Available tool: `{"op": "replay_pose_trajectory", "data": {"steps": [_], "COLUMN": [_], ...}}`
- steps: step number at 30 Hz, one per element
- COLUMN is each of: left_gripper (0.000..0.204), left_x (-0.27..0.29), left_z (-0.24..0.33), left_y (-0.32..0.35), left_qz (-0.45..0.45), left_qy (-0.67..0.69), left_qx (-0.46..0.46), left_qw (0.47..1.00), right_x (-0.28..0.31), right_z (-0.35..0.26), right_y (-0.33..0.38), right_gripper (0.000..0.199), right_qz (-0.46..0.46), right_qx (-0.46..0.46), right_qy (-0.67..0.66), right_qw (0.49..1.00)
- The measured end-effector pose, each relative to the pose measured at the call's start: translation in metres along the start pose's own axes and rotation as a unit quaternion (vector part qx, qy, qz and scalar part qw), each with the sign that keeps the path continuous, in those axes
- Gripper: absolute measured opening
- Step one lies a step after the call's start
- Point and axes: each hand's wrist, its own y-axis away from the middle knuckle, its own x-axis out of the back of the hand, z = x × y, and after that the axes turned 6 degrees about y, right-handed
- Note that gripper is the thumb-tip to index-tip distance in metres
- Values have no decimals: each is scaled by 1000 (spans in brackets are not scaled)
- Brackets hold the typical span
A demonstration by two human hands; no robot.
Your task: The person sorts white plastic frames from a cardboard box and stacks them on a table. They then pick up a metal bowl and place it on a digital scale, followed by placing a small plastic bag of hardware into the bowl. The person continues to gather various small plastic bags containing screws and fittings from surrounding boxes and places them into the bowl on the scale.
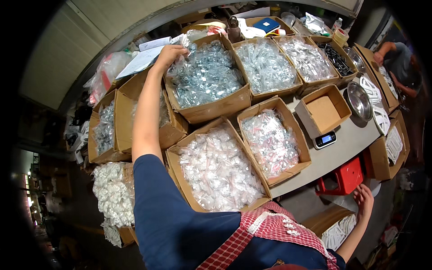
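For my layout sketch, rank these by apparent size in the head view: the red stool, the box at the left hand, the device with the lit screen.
Largest to smallest, as they look:
1. Box at the left hand
2. Red stool
3. Device with the lit screen

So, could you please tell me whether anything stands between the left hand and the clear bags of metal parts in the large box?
Nothing visible does: the left hand is at the far-left corner of the open cardboard box, right by the clear bags of metal parts.
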Motion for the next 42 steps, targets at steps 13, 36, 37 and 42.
{"op": "replay_pose_trajectory", "data": {"steps": [13,36,37,42], "left_gripper": [16,26,28,29], "left_x": [-195,-527,-524,-437], "left_z": [189,156,138,140], "left_y": [107,131,126,74], "left_qz": [-184,-26,-109,65], "left_qy": [156,57,-54,-63], "left_qx": [-176,-69,-110,-73], "left_qw": [954,996,986,993], "right_x": [-60,-140,-134,-89], "right_z": [-37,-133,-138,-126], "right_y": [-152,-287,-286,-319], "right_gripper": [33,28,24,17], "right_qz": [-191,-287,-251,-242], "right_qx": [70,570,621,380], "right_qy": [-47,225,232,43], "right_qw": [978,736,705,892]}}
